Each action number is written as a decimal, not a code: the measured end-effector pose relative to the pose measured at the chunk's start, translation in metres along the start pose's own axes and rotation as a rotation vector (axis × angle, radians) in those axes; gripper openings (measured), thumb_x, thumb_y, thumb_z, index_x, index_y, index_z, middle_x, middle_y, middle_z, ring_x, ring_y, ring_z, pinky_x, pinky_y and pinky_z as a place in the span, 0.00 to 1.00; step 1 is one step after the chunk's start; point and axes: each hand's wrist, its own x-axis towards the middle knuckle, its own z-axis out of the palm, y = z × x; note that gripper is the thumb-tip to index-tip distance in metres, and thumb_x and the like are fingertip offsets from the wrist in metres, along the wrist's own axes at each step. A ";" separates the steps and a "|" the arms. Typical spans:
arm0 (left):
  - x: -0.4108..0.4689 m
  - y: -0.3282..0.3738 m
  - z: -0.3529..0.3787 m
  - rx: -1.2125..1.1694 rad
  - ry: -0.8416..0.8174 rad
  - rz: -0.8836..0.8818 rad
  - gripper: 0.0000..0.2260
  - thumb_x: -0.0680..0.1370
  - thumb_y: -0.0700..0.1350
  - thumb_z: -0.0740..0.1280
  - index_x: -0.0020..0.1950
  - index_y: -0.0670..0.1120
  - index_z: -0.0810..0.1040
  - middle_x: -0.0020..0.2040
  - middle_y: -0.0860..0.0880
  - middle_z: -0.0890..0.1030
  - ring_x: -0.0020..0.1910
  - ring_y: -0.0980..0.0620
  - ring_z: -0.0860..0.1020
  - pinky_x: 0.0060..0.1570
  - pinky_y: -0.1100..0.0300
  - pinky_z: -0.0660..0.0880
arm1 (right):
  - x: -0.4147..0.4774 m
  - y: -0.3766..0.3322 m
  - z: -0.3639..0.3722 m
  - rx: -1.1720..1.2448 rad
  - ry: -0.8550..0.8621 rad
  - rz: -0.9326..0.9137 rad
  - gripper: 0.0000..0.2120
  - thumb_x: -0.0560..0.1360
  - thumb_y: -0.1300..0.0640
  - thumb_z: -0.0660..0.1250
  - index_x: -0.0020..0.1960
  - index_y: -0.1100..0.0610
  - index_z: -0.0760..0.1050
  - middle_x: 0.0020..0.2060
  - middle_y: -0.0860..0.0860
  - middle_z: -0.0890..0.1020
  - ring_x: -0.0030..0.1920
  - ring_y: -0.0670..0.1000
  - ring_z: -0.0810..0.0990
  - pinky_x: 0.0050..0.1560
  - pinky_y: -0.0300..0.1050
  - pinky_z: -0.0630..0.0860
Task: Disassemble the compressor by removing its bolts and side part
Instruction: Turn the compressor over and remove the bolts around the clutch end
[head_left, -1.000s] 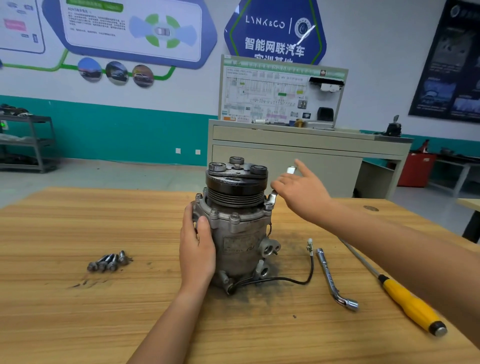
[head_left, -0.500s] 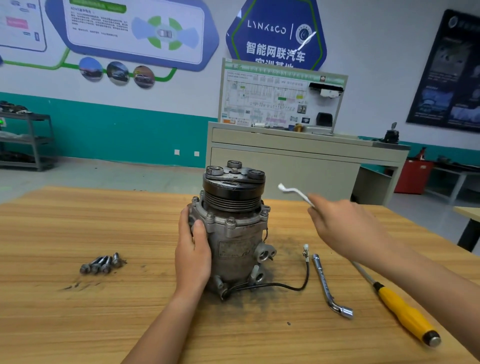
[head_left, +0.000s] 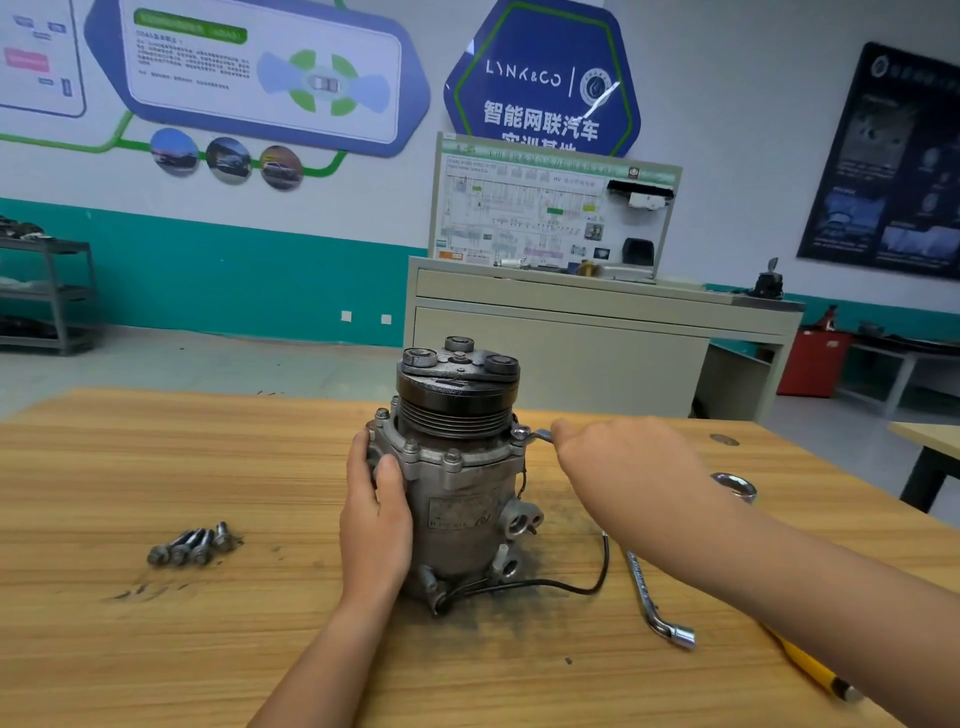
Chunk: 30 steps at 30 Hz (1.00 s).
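Head: left grip (head_left: 376, 525) steadies compressor (head_left: 462, 499) — right grip (head_left: 623, 457) holds wrench (head_left: 540, 435) at bolt (head_left: 519, 431).

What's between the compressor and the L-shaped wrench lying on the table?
Head view: the black wire from the compressor, looping over grimy table short of the wrench.

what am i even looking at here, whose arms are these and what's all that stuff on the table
No robot here: one camera worn on a person's head looks forward and down, so the arms are that person's own. The grey metal machine standing on the wooden table is a compressor being taken apart. The left hand grips its side to steady it. The right hand holds a small wrench, its end at a bolt on the compressor's upper rim. A few loose bolts lie to the left. To the right lie an L-shaped socket wrench and a yellow-handled screwdriver, partly hidden by the right arm.
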 end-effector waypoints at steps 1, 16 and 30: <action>0.000 0.000 0.000 -0.006 0.004 -0.001 0.20 0.82 0.50 0.52 0.75 0.51 0.60 0.71 0.53 0.67 0.61 0.62 0.63 0.59 0.62 0.60 | 0.000 -0.001 0.000 -0.021 -0.015 -0.014 0.16 0.75 0.68 0.58 0.62 0.60 0.66 0.27 0.49 0.61 0.24 0.49 0.58 0.22 0.41 0.55; -0.001 0.002 0.003 -0.064 0.031 -0.011 0.19 0.82 0.49 0.53 0.74 0.52 0.62 0.63 0.57 0.68 0.61 0.59 0.65 0.59 0.60 0.61 | 0.004 -0.007 -0.004 -0.103 -0.094 -0.077 0.26 0.76 0.71 0.56 0.72 0.70 0.52 0.46 0.58 0.77 0.29 0.52 0.65 0.21 0.42 0.59; -0.001 0.005 -0.002 -0.097 0.056 -0.041 0.19 0.80 0.48 0.57 0.72 0.51 0.66 0.55 0.61 0.70 0.55 0.66 0.66 0.56 0.65 0.62 | 0.027 0.025 0.025 -0.205 -0.039 0.015 0.14 0.77 0.64 0.59 0.62 0.58 0.67 0.29 0.48 0.64 0.29 0.48 0.70 0.27 0.40 0.60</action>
